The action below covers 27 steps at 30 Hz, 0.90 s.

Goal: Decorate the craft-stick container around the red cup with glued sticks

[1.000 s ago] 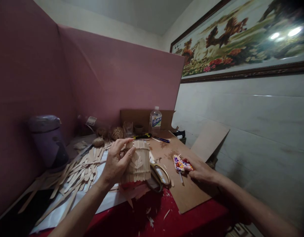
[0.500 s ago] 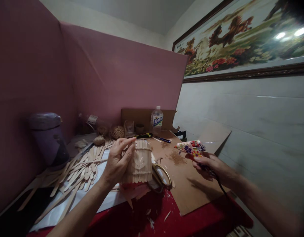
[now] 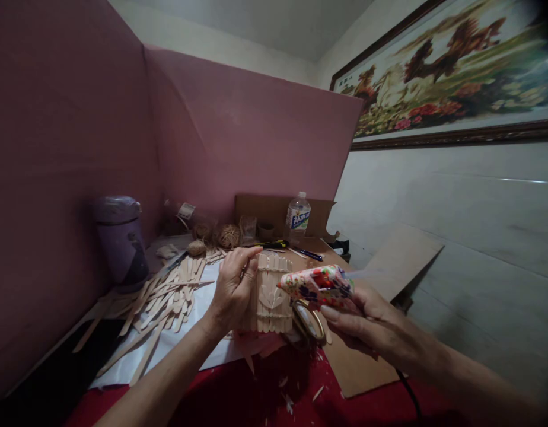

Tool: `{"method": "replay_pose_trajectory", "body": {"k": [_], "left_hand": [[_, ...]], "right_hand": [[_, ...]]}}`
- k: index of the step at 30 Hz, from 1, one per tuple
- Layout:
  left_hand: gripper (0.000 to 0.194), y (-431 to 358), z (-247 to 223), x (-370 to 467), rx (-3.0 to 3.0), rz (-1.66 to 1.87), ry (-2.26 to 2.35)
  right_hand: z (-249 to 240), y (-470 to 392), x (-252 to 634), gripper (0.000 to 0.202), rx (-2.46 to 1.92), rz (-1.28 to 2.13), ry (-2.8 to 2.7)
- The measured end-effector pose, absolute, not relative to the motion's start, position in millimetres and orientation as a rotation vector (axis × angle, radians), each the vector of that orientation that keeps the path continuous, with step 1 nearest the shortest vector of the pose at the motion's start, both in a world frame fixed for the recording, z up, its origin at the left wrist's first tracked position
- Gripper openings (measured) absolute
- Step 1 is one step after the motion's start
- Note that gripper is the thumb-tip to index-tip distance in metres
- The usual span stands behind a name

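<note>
My left hand (image 3: 236, 284) is closed around the left side of a small holder made of wooden craft sticks (image 3: 274, 317). Leaf-shaped wooden pieces form a raised motif on its front, and a cord-like band runs across near its top and bottom. In my right hand (image 3: 363, 320) is a flower-patterned hot glue gun (image 3: 316, 283), its nozzle pointing left at the front of the holder. Whether the tip touches the wood I cannot tell. Gold-handled scissors (image 3: 316, 326) lie just right of the holder, partly hidden behind the glue gun.
Loose craft sticks (image 3: 176, 296) lie heaped on white paper (image 3: 207, 350) at left, near a purple tumbler (image 3: 123, 249). Twine balls (image 3: 228, 236), a plastic bottle (image 3: 298, 219), a utility knife (image 3: 274, 244) and a blue pen (image 3: 309, 255) are behind. Brown cardboard (image 3: 363, 373) covers the right side.
My right hand has brought the glue gun leftward to the front of the stick holder. My left hand keeps its hold. The whole view has shifted slightly.
</note>
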State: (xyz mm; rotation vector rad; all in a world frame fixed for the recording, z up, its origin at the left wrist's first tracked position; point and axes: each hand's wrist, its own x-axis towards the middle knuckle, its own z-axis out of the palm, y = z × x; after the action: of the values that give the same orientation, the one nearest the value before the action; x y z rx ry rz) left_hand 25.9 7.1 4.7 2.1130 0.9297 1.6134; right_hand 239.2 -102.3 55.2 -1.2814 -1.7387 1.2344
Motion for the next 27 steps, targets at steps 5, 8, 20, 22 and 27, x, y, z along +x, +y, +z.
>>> {"method": "replay_pose_trajectory", "body": {"k": [5, 8, 20, 22, 27], "left_hand": [[0.026, 7.2, 3.6, 26.0, 2.143, 1.611, 0.936], [0.025, 6.8, 3.5, 26.1, 2.147, 1.612, 0.937], [0.025, 5.0, 4.1, 26.3, 2.145, 1.616, 0.941], [0.025, 5.1, 4.1, 26.2, 2.144, 1.615, 0.942], [0.024, 5.0, 4.3, 26.5, 2.145, 1.618, 0.947]], "right_hand": [[55.2, -96.0, 232.9, 0.037, -1.260, 1.186, -1.854], [55.0, -94.5, 232.3, 0.036, -1.262, 1.212, -1.862], [52.6, -94.8, 233.6, 0.039, -1.410, 1.129, -1.893], [52.2, -94.8, 234.1, 0.040, -1.442, 1.088, -1.892], [49.9, -94.1, 235.8, 0.041, -1.465, 0.987, -1.867]]}}
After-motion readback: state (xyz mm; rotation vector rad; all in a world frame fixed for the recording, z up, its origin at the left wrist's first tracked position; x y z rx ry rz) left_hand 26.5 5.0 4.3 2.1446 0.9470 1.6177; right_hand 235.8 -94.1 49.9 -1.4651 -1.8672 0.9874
